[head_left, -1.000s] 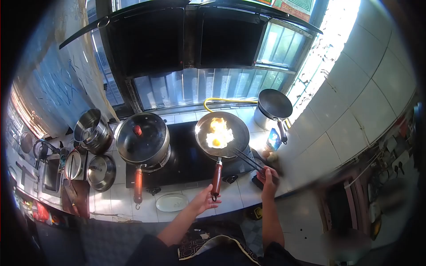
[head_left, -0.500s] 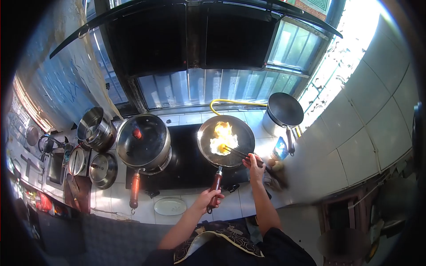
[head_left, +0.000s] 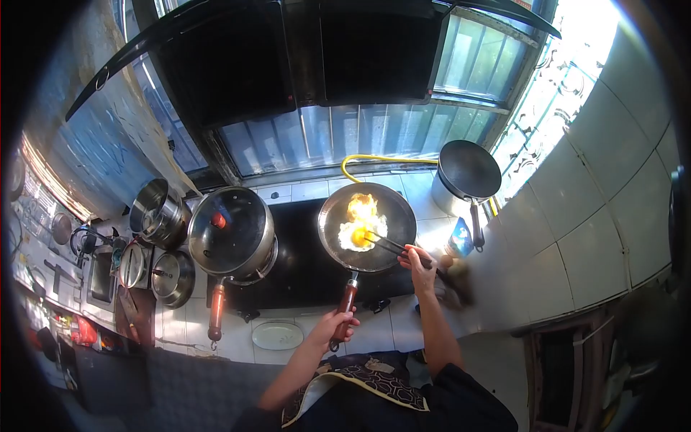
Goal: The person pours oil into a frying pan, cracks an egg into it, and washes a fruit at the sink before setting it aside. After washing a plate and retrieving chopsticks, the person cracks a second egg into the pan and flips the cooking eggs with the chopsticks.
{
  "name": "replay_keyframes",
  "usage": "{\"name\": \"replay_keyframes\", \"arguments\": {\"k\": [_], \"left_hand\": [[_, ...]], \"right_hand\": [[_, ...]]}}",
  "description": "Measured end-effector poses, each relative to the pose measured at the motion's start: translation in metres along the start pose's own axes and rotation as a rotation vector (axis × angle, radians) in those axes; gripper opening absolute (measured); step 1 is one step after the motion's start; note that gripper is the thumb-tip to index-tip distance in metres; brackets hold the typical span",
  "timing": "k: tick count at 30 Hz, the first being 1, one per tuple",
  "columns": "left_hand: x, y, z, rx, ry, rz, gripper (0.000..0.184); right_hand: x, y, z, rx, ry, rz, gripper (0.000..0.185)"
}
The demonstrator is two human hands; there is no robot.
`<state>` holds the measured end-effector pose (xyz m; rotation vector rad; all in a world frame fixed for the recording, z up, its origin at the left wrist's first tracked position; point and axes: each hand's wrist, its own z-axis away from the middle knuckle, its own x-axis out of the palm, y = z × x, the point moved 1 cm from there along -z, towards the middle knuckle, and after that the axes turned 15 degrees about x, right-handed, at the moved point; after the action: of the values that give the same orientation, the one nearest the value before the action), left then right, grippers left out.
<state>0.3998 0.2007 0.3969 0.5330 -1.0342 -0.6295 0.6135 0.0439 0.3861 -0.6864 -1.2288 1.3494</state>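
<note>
My left hand point(head_left: 335, 328) is wrapped around the wooden handle of a frying pan point(head_left: 332, 229) on the black stove. Fried egg point(head_left: 363, 225) with browned white and a yellow yolk lies in the middle of the pan. In my right hand point(head_left: 419, 265) is a pair of dark chopsticks point(head_left: 392, 247), slanting down to the left over the pan. Their tips are at the right side of the yolk; whether they press into it I cannot tell.
A lidded pot point(head_left: 230, 229) with a wooden handle stands left of the pan. An oval white plate point(head_left: 278, 335) lies at the counter's front edge. Behind on the right, a dark pan point(head_left: 469, 171) rests on a pot. Steel pots point(head_left: 160, 214) and a sink point(head_left: 101, 279) are at the left.
My right hand and the chopsticks have shifted slightly to the right. The whole view has tilted a little. Both hands keep their grip, and the egg stays in the pan.
</note>
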Motion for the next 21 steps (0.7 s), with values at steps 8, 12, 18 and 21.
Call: {"name": "replay_keyframes", "arguments": {"k": [8,12,18,21], "left_hand": [[0.0,0.001,0.0,-0.002,0.009,-0.002,0.036],[0.0,0.0,0.002,-0.005,0.023,0.01,0.034],[-0.005,0.001,-0.001,-0.048,-0.005,0.032,0.034],[-0.006,0.001,-0.005,-0.063,-0.022,0.028,0.036]], "right_hand": [[0.002,-0.004,0.006,-0.045,0.1,-0.056,0.018],[0.008,-0.002,0.008,-0.028,-0.007,-0.013,0.017],[0.006,-0.01,0.016,-0.066,0.061,0.012,0.014],[-0.002,-0.018,0.019,-0.119,0.125,-0.029,0.013]]}}
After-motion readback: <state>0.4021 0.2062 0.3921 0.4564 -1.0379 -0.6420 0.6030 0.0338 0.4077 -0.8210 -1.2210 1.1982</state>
